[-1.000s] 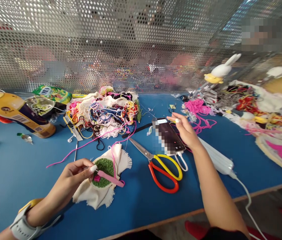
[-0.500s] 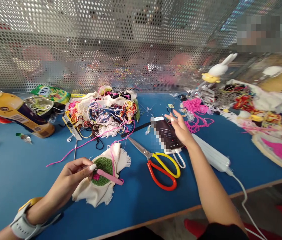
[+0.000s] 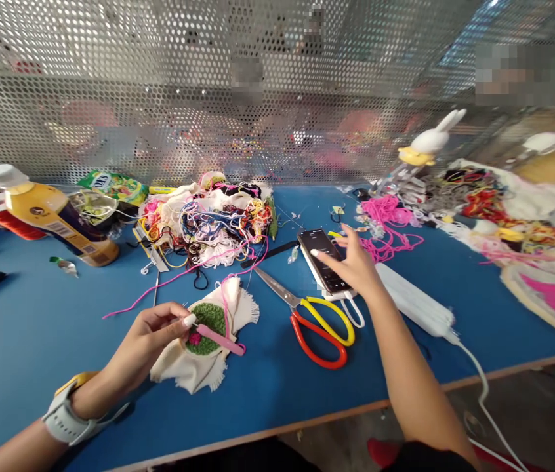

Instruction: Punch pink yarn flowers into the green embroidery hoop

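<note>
My left hand (image 3: 162, 334) pinches a pink-handled punch needle (image 3: 221, 339) near its metal end, over a cream cloth (image 3: 182, 379) with a fringed edge. Green loops fill a round patch (image 3: 214, 319) on that cloth, with a small magenta spot at its lower left. Pink yarn (image 3: 225, 305) runs from the needle's handle back across the table. My right hand (image 3: 353, 263) is spread over a smartphone (image 3: 317, 242), its thumb over the lit screen and the other fingers along the right side. Under the phone lies a white block with a short white cable.
Scissors (image 3: 297, 303) with red and yellow handles lie between my hands. Behind are a heap of tangled yarn (image 3: 218, 226), a bottle (image 3: 56, 219) and a perforated metal panel (image 3: 258, 144). A white power strip (image 3: 415, 301) and pink yarn (image 3: 388, 219) are on the right.
My right thumb has come down over the phone screen, and the display looks different. The view has shifted slightly; my left hand still holds the punch needle.
</note>
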`<act>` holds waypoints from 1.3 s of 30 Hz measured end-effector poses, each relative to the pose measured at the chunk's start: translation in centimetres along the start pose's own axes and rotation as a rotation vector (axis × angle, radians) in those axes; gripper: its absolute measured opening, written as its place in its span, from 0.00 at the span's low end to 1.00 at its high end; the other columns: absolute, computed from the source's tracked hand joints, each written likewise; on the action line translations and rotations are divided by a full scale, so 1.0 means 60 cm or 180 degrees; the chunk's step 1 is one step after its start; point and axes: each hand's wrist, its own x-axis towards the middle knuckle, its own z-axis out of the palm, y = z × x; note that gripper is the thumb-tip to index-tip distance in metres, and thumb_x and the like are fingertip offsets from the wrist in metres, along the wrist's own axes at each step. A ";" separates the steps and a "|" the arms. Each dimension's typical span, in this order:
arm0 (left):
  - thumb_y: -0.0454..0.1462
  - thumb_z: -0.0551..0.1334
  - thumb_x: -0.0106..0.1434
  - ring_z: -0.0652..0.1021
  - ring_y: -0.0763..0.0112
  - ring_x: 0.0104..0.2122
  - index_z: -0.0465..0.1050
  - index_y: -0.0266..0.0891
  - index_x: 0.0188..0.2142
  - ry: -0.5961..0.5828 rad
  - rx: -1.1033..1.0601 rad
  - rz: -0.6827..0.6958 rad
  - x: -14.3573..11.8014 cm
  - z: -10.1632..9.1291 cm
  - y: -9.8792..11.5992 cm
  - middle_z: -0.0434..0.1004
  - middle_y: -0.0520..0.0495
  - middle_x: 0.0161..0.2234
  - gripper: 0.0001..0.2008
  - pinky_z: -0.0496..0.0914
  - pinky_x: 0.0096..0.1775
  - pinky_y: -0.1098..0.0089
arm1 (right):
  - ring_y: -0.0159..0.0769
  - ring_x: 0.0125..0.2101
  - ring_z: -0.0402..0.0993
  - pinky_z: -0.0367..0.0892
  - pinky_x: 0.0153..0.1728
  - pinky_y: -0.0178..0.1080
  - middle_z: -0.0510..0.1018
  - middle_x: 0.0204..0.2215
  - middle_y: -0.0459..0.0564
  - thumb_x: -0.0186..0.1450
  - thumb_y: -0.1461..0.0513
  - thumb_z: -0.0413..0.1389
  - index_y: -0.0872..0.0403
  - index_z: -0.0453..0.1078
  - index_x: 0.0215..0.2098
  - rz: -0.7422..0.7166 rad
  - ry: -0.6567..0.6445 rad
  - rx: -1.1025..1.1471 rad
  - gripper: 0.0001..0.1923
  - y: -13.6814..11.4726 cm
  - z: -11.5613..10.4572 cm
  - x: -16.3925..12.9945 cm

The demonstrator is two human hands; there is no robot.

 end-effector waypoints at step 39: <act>0.39 0.74 0.52 0.76 0.77 0.25 0.77 0.33 0.28 -0.0231 -0.0199 0.0260 0.004 0.037 0.037 0.79 0.49 0.25 0.11 0.70 0.29 0.79 | 0.40 0.44 0.77 0.72 0.45 0.41 0.79 0.46 0.53 0.62 0.58 0.60 0.52 0.67 0.56 -0.1216 -0.2348 0.1516 0.24 -0.260 0.051 -0.194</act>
